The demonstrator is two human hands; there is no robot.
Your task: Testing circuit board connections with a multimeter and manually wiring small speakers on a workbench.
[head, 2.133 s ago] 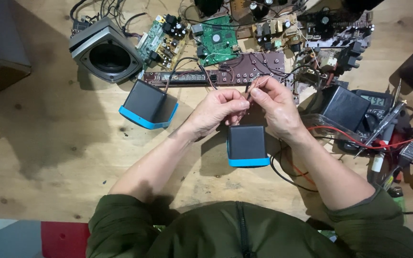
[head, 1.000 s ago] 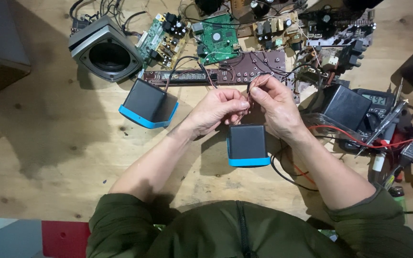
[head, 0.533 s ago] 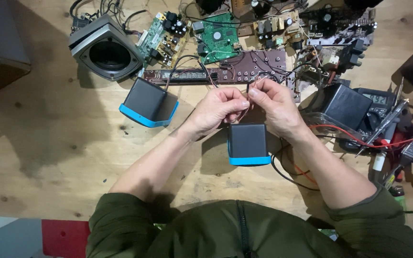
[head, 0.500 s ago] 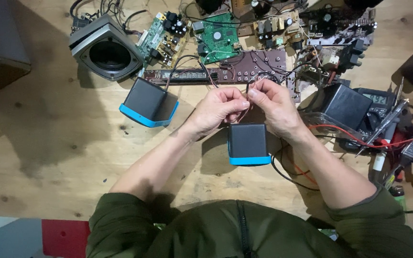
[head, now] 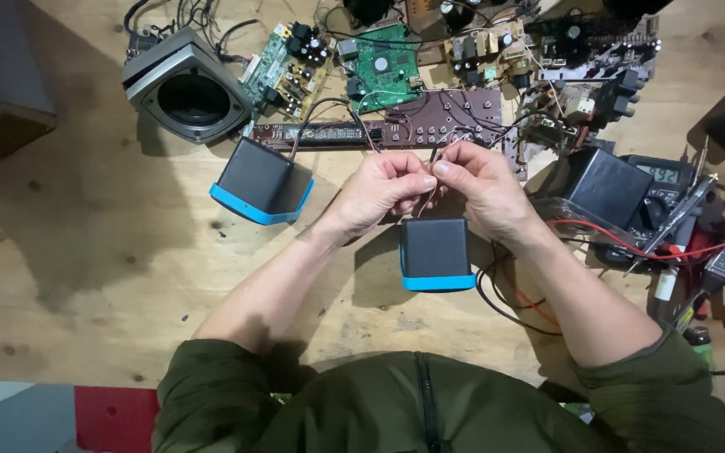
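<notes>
Meeting at the middle of the frame, the left hand [head: 377, 191] and the right hand [head: 482, 186] are held fingertip to fingertip, each pinched closed on the thin wires [head: 426, 186] that run between them. The wires are gripped just above a small black speaker with a blue base [head: 436, 253], which stands on the wooden worktop [head: 86, 277] directly below the hands. A second black speaker with a blue base [head: 262, 179] is seen to the left of the hands, tilted, with a dark lead running from it toward the long brown circuit board [head: 396, 127] just above the hands. A grey speaker housing [head: 185, 85] lies at the upper left, and a green circuit board [head: 386, 67] is placed at the top centre. A black box [head: 607, 184] and a multimeter [head: 663, 178] are found at the right, with red leads [head: 631, 245] trailing across them. Olive-green sleeves [head: 237, 394] are visible along the bottom of the frame.
</notes>
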